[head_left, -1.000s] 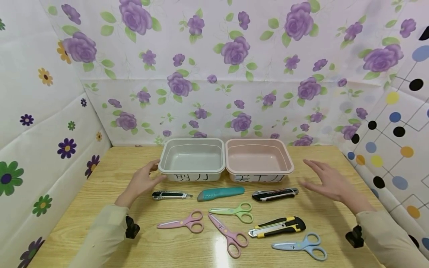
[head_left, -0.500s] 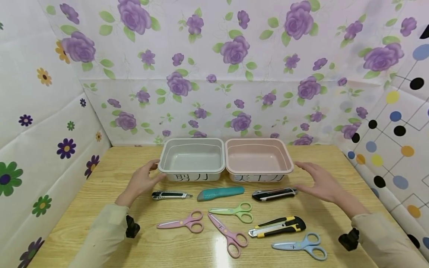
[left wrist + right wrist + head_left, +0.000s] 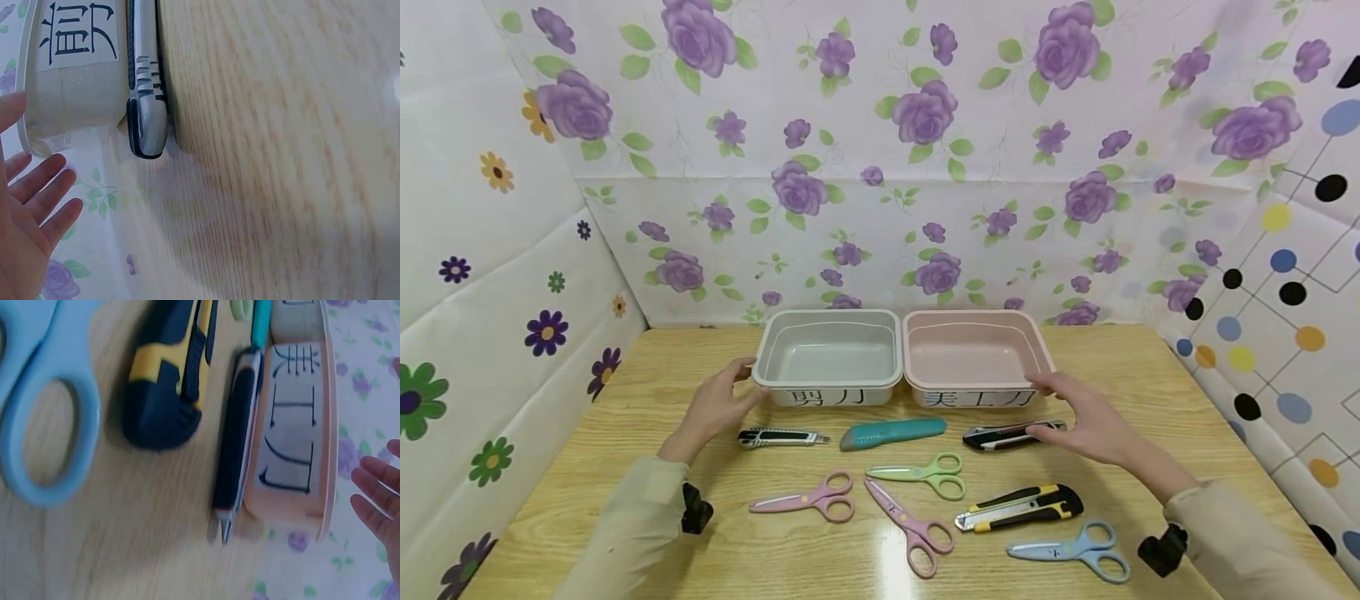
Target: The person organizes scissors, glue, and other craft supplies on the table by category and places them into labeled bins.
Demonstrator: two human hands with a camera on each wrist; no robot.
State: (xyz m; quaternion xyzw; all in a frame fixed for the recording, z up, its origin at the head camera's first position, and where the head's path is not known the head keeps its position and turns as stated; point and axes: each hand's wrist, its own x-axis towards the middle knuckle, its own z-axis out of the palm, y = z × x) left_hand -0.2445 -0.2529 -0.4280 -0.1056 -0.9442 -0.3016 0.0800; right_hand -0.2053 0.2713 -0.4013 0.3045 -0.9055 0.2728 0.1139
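Observation:
My left hand (image 3: 713, 408) is at the left end of the grey bin (image 3: 827, 385), its thumb and fingertips by the rim. Below it lies a silver-and-black box cutter (image 3: 784, 437), also in the left wrist view. My right hand (image 3: 1086, 421) hangs at the right front corner of the pink bin (image 3: 981, 387), fingers apart and holding nothing; whether it touches the rim cannot be told. Its thumb covers part of a black-and-silver box cutter (image 3: 1000, 437) in the head view. The right wrist view shows relaxed fingers (image 3: 378, 487) beside the pink bin.
Between the cutters lies a teal box cutter (image 3: 898, 432). Nearer are green scissors (image 3: 898, 473), pink scissors (image 3: 797, 502), a second pink pair (image 3: 898, 515), a yellow-and-black box cutter (image 3: 1022, 507) and blue scissors (image 3: 1045, 551). A flowered cloth (image 3: 865, 242) hangs behind the table.
My right hand has moved left, from beside the pink bin to its right front corner. The left hand has stayed in place, and the bins and tools have not moved.

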